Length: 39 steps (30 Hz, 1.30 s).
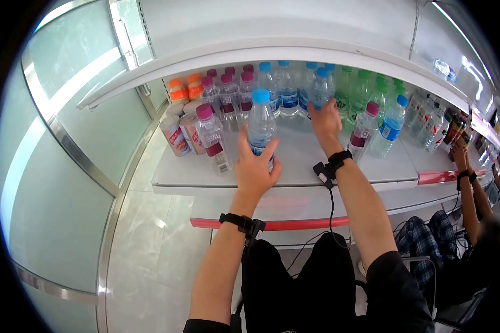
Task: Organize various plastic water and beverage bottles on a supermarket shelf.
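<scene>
Near the shelf's front edge, my left hand (256, 169) is wrapped round the lower part of a blue-capped bottle (261, 123), which stands upright. Further back and to the right, my right hand (325, 123) grips another blue-capped bottle (320, 89) in the back group, its lower part hidden by the hand. A pink-capped bottle (210, 137) stands left of my left hand. To the right of my right hand are a pink-capped bottle (364, 129) and a blue-capped bottle (390, 129). Both stand on the white shelf (294, 166).
Cans (176, 135) and orange-capped bottles (178, 90) are at the shelf's left end. Green bottles (360, 91) stand right of centre. An upper shelf (272, 49) overhangs them. Cables run from my wrists. At right, a co-worker's hands (460, 155) reach the shelf.
</scene>
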{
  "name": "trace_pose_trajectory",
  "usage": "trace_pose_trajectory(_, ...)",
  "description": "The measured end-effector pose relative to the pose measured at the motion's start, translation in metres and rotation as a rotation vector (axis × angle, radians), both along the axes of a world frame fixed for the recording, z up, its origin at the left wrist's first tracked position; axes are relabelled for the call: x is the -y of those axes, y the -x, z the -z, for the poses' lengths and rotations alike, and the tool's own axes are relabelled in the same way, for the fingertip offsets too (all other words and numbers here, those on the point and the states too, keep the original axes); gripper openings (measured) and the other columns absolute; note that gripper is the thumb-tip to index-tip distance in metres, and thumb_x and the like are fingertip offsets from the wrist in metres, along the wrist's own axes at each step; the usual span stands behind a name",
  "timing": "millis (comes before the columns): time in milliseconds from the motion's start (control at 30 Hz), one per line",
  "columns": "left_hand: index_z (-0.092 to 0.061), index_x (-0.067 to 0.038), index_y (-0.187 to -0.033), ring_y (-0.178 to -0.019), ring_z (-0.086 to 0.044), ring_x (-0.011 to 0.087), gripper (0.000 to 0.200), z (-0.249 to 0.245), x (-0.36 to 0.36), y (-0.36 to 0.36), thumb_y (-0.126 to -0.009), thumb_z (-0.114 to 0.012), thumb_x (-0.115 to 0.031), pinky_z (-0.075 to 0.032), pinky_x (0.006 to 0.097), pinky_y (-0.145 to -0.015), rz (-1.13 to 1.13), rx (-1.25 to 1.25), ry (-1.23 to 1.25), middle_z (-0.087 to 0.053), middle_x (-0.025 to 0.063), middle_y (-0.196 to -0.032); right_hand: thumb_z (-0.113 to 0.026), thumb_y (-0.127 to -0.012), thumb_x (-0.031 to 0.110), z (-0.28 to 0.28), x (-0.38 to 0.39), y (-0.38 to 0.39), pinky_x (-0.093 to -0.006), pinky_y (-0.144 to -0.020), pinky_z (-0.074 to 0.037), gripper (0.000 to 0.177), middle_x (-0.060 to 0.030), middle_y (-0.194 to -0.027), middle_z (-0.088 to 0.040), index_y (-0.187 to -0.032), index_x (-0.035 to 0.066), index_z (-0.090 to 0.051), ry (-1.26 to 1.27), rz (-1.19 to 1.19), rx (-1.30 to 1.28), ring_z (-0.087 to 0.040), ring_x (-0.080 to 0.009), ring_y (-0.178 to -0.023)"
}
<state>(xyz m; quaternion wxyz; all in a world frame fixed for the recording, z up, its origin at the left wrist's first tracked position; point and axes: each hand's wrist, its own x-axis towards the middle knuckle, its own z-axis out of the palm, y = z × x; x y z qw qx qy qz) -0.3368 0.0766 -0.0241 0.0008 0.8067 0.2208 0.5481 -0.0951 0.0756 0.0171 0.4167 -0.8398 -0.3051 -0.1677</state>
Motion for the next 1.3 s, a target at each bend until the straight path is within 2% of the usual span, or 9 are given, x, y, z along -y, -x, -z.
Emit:
trace_pose_trajectory(167,-0.065,-0.024,-0.115,-0.113,-0.058,0.0448,0.043,0.003,0.001,-0.001,-0.072,-0.068,-0.014,-0.057,0.0443,-0.075,0.012,0.005,0.020,-0.032,0.0283,-0.146,-0.069,-0.082,0.052,0.002,0.006,-0.006,-0.0503,-0.085,-0.052,0.070,-0.0263,-0.113,-0.064,-0.116,-0.005,-0.046,-0.050,-0.005,-0.032,-0.064,-0.0437,-0.103)
trace_pose_trajectory(233,-0.064,-0.024,-0.115,-0.109,-0.060,0.0447,0.043,0.002,0.001,-0.001,-0.073,-0.068,-0.014,-0.056,0.0449,-0.073,0.028,0.018,0.014,-0.033,0.0273,-0.146,-0.070,-0.084,0.050,0.003,0.002,-0.013,-0.0501,-0.074,-0.055,0.067,-0.0224,-0.117,-0.061,-0.118,-0.002,-0.043,-0.025,-0.045,0.014,-0.067,-0.0408,-0.096)
trace_pose_trajectory(367,-0.064,-0.026,-0.117,-0.107,-0.061,0.0444,0.044,0.001,0.001,-0.001,-0.076,-0.066,-0.012,-0.056,0.0438,-0.073,0.017,0.010,0.013,-0.033,0.0270,-0.147,-0.069,-0.085,0.051,0.003,0.002,-0.013,-0.0509,-0.077,-0.055,0.071,-0.0253,-0.120,-0.059,-0.121,-0.004,-0.042,0.000,-0.060,0.035,-0.066,-0.0406,-0.098)
trace_pose_trajectory(533,-0.061,-0.024,-0.125,-0.108,-0.061,0.0444,0.047,0.003,0.000,-0.001,-0.081,-0.066,-0.012,-0.056,0.0435,-0.074,0.000,0.000,0.010,-0.036,0.0284,-0.145,-0.067,-0.087,0.049,0.021,0.010,-0.002,-0.0518,-0.084,-0.054,0.094,-0.0298,-0.134,-0.047,-0.146,-0.005,-0.018,-0.103,-0.012,0.028,-0.063,-0.0463,-0.102)
trace_pose_trajectory(700,-0.032,-0.008,-0.147,-0.106,-0.061,0.0457,0.074,0.011,-0.003,0.000,-0.083,-0.068,-0.017,-0.057,0.0438,-0.072,-0.012,0.032,-0.023,-0.039,0.0298,-0.141,-0.066,-0.086,0.049,0.018,0.061,0.029,-0.0509,-0.093,-0.051,0.103,-0.0380,-0.144,-0.034,-0.151,-0.004,-0.007,0.035,-0.203,-0.106,-0.053,-0.0521,-0.117)
trace_pose_trajectory(833,-0.030,-0.009,-0.149,-0.098,-0.062,0.0458,0.081,0.018,-0.004,-0.004,-0.079,-0.070,-0.019,-0.057,0.0455,-0.069,-0.028,0.074,-0.006,-0.042,0.0286,-0.138,-0.067,-0.087,0.042,0.024,0.070,0.025,-0.0486,-0.096,-0.050,0.101,-0.0381,-0.147,-0.032,-0.153,-0.001,-0.004,0.018,-0.289,-0.196,-0.050,-0.0492,-0.124)
trace_pose_trajectory(933,-0.030,-0.008,-0.149,-0.100,-0.060,0.0460,0.082,0.013,-0.006,-0.002,-0.079,-0.070,-0.021,-0.056,0.0473,-0.071,-0.066,0.056,-0.021,-0.044,0.0291,-0.135,-0.069,-0.087,0.032,0.026,0.036,0.007,-0.0493,-0.090,-0.052,0.096,-0.0282,-0.145,-0.039,-0.154,0.002,-0.007,-0.018,-0.165,-0.262,-0.058,-0.0445,-0.115)
trace_pose_trajectory(1133,-0.033,-0.002,-0.147,-0.104,-0.057,0.0413,0.083,0.004,0.002,-0.004,-0.078,-0.073,-0.024,-0.052,0.0467,-0.079,-0.111,0.098,0.014,-0.056,0.0235,-0.119,-0.063,-0.091,0.020,0.046,0.013,0.001,-0.0505,-0.090,-0.051,0.068,-0.0253,-0.138,-0.046,-0.147,0.005,-0.028,-0.242,-0.197,-0.079,-0.058,-0.0458,-0.113)
trace_pose_trajectory(1300,-0.051,0.004,-0.128,-0.091,-0.058,0.0377,0.062,0.011,-0.009,-0.006,-0.079,-0.075,-0.025,-0.048,0.0445,-0.073,-0.165,0.018,0.034,-0.060,0.0185,-0.098,-0.061,-0.093,0.018,0.050,0.017,0.008,-0.0511,-0.088,-0.052,0.060,-0.0241,-0.136,-0.047,-0.144,0.006,-0.032,-0.253,-0.199,-0.084,-0.059,-0.0460,-0.109)
